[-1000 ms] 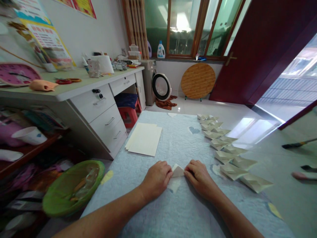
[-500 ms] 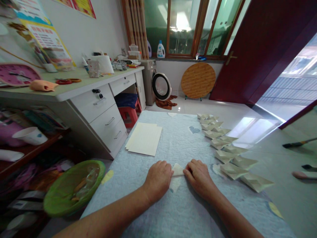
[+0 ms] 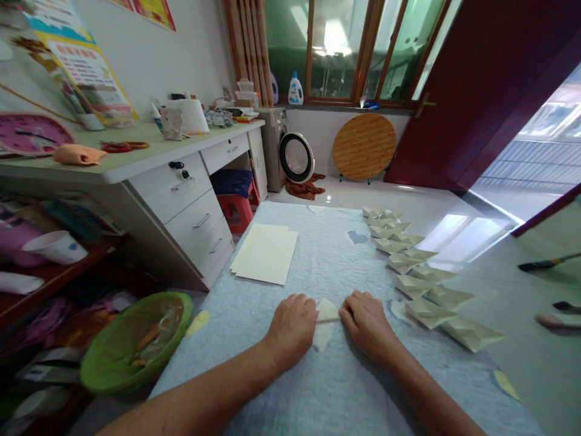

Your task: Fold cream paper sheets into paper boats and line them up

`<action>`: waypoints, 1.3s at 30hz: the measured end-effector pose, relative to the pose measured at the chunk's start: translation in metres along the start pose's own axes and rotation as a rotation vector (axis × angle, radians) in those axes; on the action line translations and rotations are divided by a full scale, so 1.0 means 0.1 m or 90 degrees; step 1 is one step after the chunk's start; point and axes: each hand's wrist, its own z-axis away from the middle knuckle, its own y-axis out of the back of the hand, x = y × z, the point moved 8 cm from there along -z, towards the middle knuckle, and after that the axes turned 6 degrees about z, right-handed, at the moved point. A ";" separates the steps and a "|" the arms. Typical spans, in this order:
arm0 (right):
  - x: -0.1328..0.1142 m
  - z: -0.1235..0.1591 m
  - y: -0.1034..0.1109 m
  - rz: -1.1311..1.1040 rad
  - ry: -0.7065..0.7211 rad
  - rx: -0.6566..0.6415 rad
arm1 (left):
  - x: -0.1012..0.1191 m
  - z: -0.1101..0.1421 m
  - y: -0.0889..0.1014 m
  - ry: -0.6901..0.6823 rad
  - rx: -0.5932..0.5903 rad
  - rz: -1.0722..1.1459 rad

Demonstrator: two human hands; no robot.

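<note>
The left hand [image 3: 290, 332] and right hand [image 3: 365, 324] sit close together on the quilt [image 3: 213, 369], knuckles up, with a small folded paper [image 3: 327, 310] between them. The fingers of both hands bear on its left and right edges, pinning it flat against the soft surface, so the grip reads as a press from both sides rather than a lifted pinch. The paper lies straight ahead of the wrists, in the gap between the hands. Ahead of the left hand, a stack of cream sheets [image 3: 265, 254] sits within easy reach. Beyond the right hand, a double row of paper boats [image 3: 411, 286] runs along the quilt's edge, leaving the space before the hands open.
</note>
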 end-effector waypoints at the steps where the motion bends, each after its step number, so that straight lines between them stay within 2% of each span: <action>1: -0.01 0.00 0.01 0.004 -0.003 -0.004 | 0.00 0.00 0.00 0.001 0.000 -0.002; 21: -0.02 0.00 0.04 0.014 -0.030 -0.014 | 0.00 0.02 0.05 0.002 0.016 -0.004; 24: -0.02 -0.01 0.04 0.013 -0.028 -0.011 | 0.00 0.03 0.06 -0.004 0.042 0.010; 27: -0.02 -0.01 0.03 0.015 -0.030 -0.008 | 0.05 0.04 0.08 -0.077 0.077 0.013; 31: -0.02 -0.01 0.02 0.022 -0.032 -0.002 | 0.21 0.10 0.06 -0.249 0.087 -0.034; 33: -0.01 -0.01 0.02 0.023 -0.033 0.002 | 0.26 0.14 0.05 -0.308 0.089 -0.056; 36: 0.00 -0.01 0.02 0.017 -0.034 0.014 | 0.30 0.20 0.04 -0.344 0.103 -0.075; 39: 0.00 0.00 0.02 -0.001 -0.029 0.029 | 0.33 0.25 0.01 -0.344 0.105 -0.087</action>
